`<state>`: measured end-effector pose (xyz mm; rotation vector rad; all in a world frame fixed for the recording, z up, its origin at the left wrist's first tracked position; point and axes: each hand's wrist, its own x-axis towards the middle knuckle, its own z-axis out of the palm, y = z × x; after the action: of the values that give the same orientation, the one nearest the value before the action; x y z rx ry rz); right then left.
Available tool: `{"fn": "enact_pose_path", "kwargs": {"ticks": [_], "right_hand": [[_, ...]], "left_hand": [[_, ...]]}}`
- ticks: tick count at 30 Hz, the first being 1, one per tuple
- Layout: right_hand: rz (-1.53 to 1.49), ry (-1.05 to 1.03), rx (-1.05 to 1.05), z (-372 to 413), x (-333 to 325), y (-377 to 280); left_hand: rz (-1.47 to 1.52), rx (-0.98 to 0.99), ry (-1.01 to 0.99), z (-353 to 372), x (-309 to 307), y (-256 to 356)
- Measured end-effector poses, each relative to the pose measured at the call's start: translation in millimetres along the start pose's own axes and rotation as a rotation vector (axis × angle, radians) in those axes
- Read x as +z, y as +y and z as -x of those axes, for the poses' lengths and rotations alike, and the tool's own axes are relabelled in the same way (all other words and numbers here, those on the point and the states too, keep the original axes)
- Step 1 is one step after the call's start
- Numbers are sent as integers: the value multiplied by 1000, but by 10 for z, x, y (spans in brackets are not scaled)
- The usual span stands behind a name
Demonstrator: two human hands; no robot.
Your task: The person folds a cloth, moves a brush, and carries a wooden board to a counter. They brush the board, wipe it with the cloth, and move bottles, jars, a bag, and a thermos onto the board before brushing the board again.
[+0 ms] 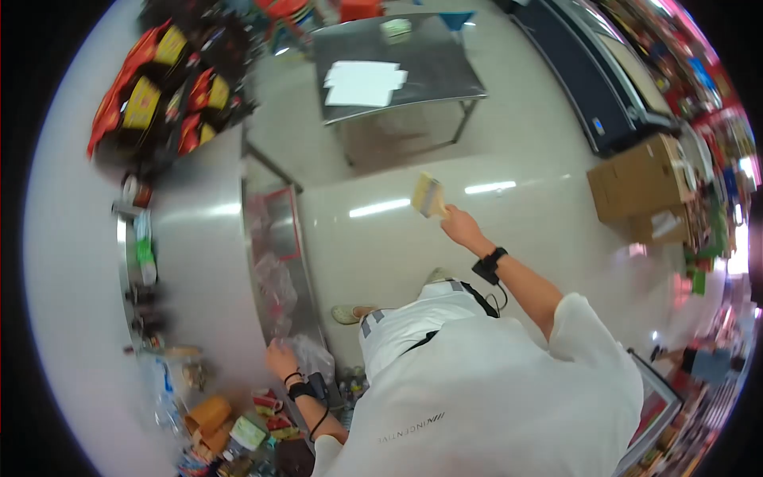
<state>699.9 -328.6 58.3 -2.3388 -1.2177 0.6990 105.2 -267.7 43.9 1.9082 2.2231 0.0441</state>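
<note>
My right hand (464,228) is closed round the handle of a wide flat brush (428,196), held out over the tiled floor with its pale bristles pointing up and away from me. My left hand (281,359) is low at the near edge of the steel counter (195,278), beside a clear plastic bag (311,359). Its fingers are small and blurred, so whether they grip the bag cannot be made out. More crumpled clear bags (275,286) hang along the counter's side.
A steel table (433,60) bearing flattened white card (362,83) stands ahead. Red and black packages (143,103) are at the far left. Cardboard boxes (640,183) and a freezer (572,71) line the right. Another person (707,363) is at the far right.
</note>
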Motion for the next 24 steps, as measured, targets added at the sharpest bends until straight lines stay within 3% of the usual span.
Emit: {"fn": "enact_pose_path", "kwargs": {"ticks": [3, 6, 9, 11, 13, 15, 16, 17, 21, 24], "right_hand": [[-99, 74, 254, 466, -530, 1119], [-166, 133, 379, 924, -593, 2068], [-192, 114, 519, 964, -732, 2877], [-405, 122, 664, 994, -911, 3157], [-425, 227, 700, 912, -1138, 3571], [-441, 371, 738, 783, -1479, 4006], [-439, 462, 753, 730, -1711, 4209], [-434, 555, 766, 660, -1923, 4420], [-347, 540, 1056, 708, -2312, 5235], [-443, 417, 1254, 943, -1989, 5741]], "left_hand": [[149, 337, -172, -246, 323, 1285], [350, 371, -494, -198, 679, 2456], [108, 593, -638, -452, 1645, 3032], [65, 372, -976, -405, 1815, 3540], [-143, 665, -1128, -606, 2326, 3652], [-128, 679, -1191, -615, 2408, 3989], [-284, 1063, -1108, -581, 2183, 4372], [-287, 1107, -1103, -574, 2297, 4835], [-323, 1261, -1088, -853, 2349, 6495], [-339, 1397, -993, -852, 2700, 8351]]}}
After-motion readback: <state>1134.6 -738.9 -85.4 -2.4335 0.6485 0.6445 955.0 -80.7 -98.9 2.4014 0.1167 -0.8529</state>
